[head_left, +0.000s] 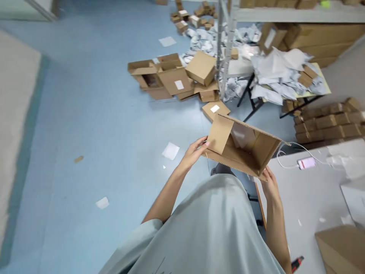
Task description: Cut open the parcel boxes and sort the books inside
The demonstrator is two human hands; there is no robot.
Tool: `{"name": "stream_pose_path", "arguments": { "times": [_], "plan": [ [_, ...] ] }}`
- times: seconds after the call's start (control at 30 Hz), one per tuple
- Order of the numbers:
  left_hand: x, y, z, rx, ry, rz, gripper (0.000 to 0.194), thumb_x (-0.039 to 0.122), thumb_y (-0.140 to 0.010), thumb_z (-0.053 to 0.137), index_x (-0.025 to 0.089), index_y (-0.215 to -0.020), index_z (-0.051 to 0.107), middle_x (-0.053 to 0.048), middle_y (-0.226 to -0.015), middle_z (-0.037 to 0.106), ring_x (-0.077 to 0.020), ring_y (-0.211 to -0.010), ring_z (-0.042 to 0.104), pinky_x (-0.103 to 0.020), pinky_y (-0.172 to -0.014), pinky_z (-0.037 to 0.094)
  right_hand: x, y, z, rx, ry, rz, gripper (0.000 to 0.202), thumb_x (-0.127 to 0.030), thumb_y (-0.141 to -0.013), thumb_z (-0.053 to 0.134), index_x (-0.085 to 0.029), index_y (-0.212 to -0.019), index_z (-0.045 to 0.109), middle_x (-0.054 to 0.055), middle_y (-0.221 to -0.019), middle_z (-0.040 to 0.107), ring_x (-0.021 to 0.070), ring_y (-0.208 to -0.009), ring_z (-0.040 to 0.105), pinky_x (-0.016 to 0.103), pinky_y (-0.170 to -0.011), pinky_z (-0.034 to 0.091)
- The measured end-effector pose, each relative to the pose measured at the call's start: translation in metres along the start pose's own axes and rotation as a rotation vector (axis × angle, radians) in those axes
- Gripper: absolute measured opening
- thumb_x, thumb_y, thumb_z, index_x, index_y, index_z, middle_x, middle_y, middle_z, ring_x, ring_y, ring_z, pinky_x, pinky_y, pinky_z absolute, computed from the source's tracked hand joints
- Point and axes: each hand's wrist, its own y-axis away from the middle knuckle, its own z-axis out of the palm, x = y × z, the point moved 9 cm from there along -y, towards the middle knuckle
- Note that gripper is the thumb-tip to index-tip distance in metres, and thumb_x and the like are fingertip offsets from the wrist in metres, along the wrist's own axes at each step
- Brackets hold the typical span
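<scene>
An open cardboard box (218,133) is held up in front of my body, tilted, with its open side toward me. Clear plastic (242,135) shows inside it; what that plastic wraps, if anything, I cannot make out. My left hand (195,151) grips the box's left end, thumb on the folded flap. At the lower right corner, my right hand (269,182) is closed on the box's edge, its fingers partly hidden behind the cardboard.
To the right is a white table (296,201) with a phone (306,163) on a white cable, a red-black box cutter (297,263) and another cardboard box (342,247). Ahead, several boxes (173,78) lie on the blue floor by a metal shelf (228,42). A folding table (322,80) carries white mailing bags.
</scene>
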Motion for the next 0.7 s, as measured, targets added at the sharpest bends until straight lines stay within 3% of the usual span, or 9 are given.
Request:
{"name": "stream_pose_path", "arguments": {
  "times": [0.13,0.23,0.4,0.57,0.7],
  "plan": [
    [0.004,-0.031,-0.089,0.174,0.053,-0.035,0.065,0.063,-0.098,0.075,0.025,-0.151,0.077,-0.011,-0.168,0.067,-0.0388,-0.161,0.058,-0.052,-0.133,0.047,-0.034,-0.098,0.093,-0.063,0.017,0.019,0.072,-0.071,-0.086,0.090,-0.030,-0.145,0.083,0.010,-0.154,0.079,0.0393,-0.152,0.068,0.057,-0.128,0.056],
    [0.013,-0.065,-0.150,0.273,0.074,-0.068,0.069,0.064,-0.097,0.075,0.025,-0.154,0.074,-0.012,-0.169,0.066,-0.0392,-0.161,0.058,-0.052,-0.132,0.048,-0.057,-0.171,0.176,-0.183,0.039,0.032,0.072,-0.072,-0.086,0.090,-0.032,-0.145,0.082,0.010,-0.154,0.079,0.0387,-0.152,0.069,0.056,-0.127,0.057],
    [0.046,-0.132,-0.252,0.435,0.112,-0.098,0.081,0.070,-0.095,0.078,0.018,-0.157,0.071,-0.017,-0.167,0.068,-0.0418,-0.158,0.060,-0.051,-0.129,0.050,-0.104,-0.276,0.321,-0.360,0.094,0.073,0.077,-0.076,-0.087,0.088,-0.032,-0.149,0.080,0.008,-0.165,0.072,0.0367,-0.160,0.062,0.054,-0.131,0.053],
    [0.061,-0.177,-0.357,0.634,0.221,-0.149,0.086,0.072,-0.088,0.084,0.017,-0.153,0.074,-0.017,-0.164,0.070,-0.0429,-0.159,0.059,-0.050,-0.131,0.048,-0.155,-0.349,0.466,-0.568,0.197,0.117,0.085,-0.080,-0.085,0.088,-0.031,-0.154,0.078,0.007,-0.172,0.065,0.0392,-0.166,0.055,0.058,-0.136,0.047],
    [0.048,-0.197,-0.444,0.764,0.318,-0.221,0.077,0.070,-0.087,0.086,0.022,-0.147,0.079,-0.014,-0.156,0.076,-0.0416,-0.154,0.063,-0.049,-0.122,0.057,-0.165,-0.390,0.581,-0.733,0.316,0.171,0.079,-0.074,-0.090,0.088,-0.033,-0.156,0.076,0.005,-0.173,0.064,0.0380,-0.163,0.059,0.055,-0.131,0.054]
  ]
}}
